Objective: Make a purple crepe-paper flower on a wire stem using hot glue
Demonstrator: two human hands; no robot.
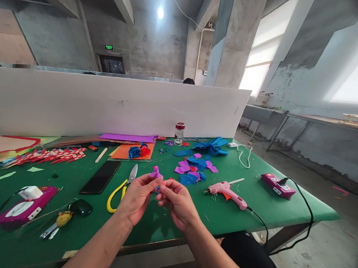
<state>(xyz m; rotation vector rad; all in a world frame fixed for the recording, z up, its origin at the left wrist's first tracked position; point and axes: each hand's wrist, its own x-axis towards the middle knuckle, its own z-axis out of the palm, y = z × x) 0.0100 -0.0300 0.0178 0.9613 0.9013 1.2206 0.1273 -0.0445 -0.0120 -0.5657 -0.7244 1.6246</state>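
Paper (156, 171), purple and gathered into a small twisted shape, is held up over the front part of the green table (169, 224), with its top showing above the fingertips. The left hand (138, 195) pinches it between thumb and fingers, while the right hand (177, 203) has its fingertips drawn together right beside, at a small blue bit (158, 189) just below the purple; how tightly the right fingers grip is hard to tell, since they hide most of that spot. Just left of the left hand lie scissors (132, 174) with yellow handles, the blades slightly apart and pointing away. Beyond the hands, a loose spread of purple, blue and red paper scraps (197, 164) covers the table, and to their right rests a pink glue gun (224, 188) with a stick in its back and its nozzle facing left. Farther left are a black phone (100, 178), a dark key fob (82, 207) with a yellow charm (64, 218), and a magenta power strip (25, 210). Behind the scissors, a blue flower (133, 152) and a red flower (145, 150) sit on an orange sheet (121, 150). A red-lidded jar (179, 135) stands near the white panel (123, 108) at the back, with crumpled blue paper (216, 146) to its right.
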